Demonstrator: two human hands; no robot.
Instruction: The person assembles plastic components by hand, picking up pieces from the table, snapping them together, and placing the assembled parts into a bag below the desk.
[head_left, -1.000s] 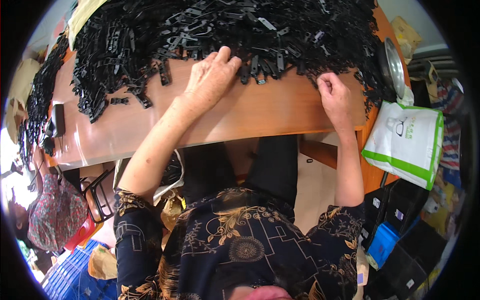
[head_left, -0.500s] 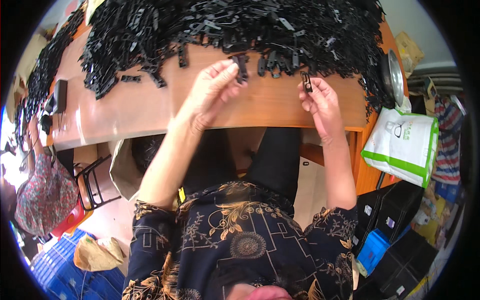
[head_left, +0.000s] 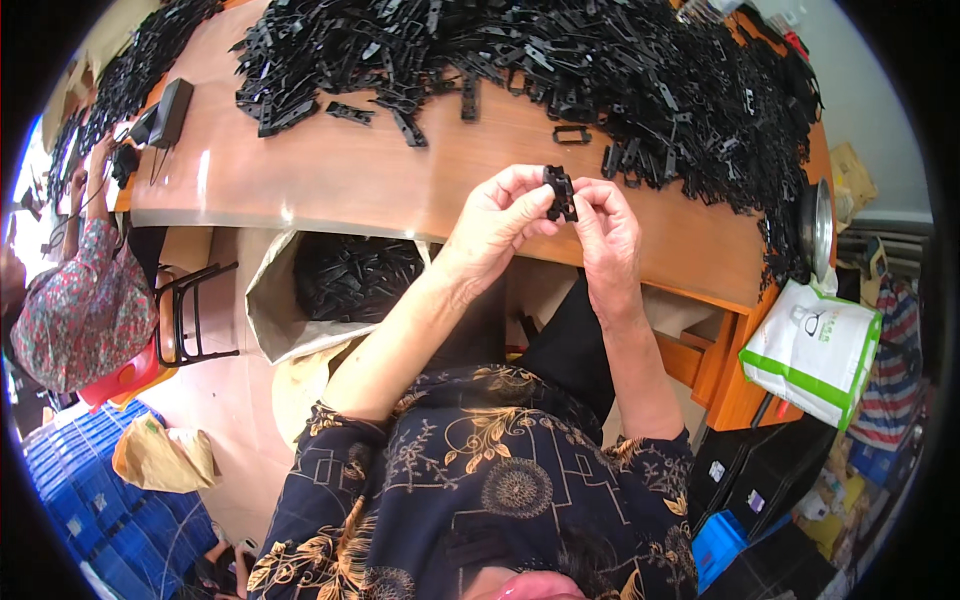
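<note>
Above the table's near edge, my two hands meet at a small black plastic part (head_left: 558, 190). My left hand (head_left: 505, 222) pinches it between thumb and fingers. The fingertips of my right hand (head_left: 608, 228) press against its right side; whether a second piece is fitted there I cannot make out. Just beyond my hands, a black rectangular frame piece (head_left: 572, 134) lies by itself on the brown table (head_left: 330, 190). Behind it spreads a large heap of similar black plastic parts (head_left: 560, 50).
An open sack (head_left: 270, 300) of black pieces stands below the table edge. On the left are a black box-shaped device (head_left: 172, 112) and another person in a flowered top (head_left: 85, 310). At the right sit a metal bowl (head_left: 818, 230) and a white-green bag (head_left: 812, 345).
My hands were apart, each pinching a black part; now they have come together at one spot. The view has swung, so the table and sack appear shifted to the right.
</note>
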